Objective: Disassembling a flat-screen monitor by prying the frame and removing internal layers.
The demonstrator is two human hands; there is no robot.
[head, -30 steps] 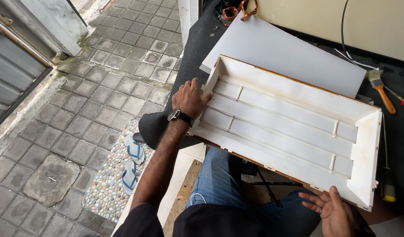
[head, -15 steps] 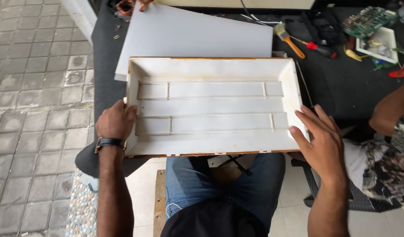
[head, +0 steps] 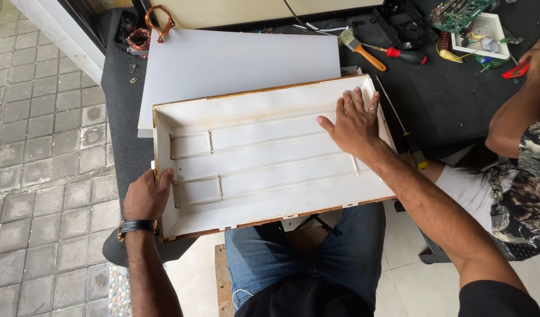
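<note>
While curled over the near-left rim, fingers [head: 164, 176] of the left hand [head: 145, 196] clamp the side wall of the shallow white tray [head: 270, 155], thumb side hidden behind the wall. Spread flat and open, gripping nothing, fingers [head: 358, 100] of the right hand [head: 353, 123] press on the tray's floor near the far-right corner. Sits half on the dark surface [head: 452, 100], half overhanging the lap in blue jeans [head: 299, 258]. Looks light for its span: thin walls, brown scorched edges hinting at laser-cut board, painted matt white. Probably stiff enough along the walls, likely to flex or rack across the wide floor, so best held at two opposite walls or corners, never by the thin raised white strips [head: 270, 138] running lengthwise inside. Smooth, slightly chalky finish, not slippery. Beyond the tray, a flat pale grey sheet [head: 234, 61]. Farther out, an orange-handled brush [head: 364, 50] and a red-handled screwdriver [head: 406, 57]. At the far right, another person's arm [head: 516, 111].
</note>
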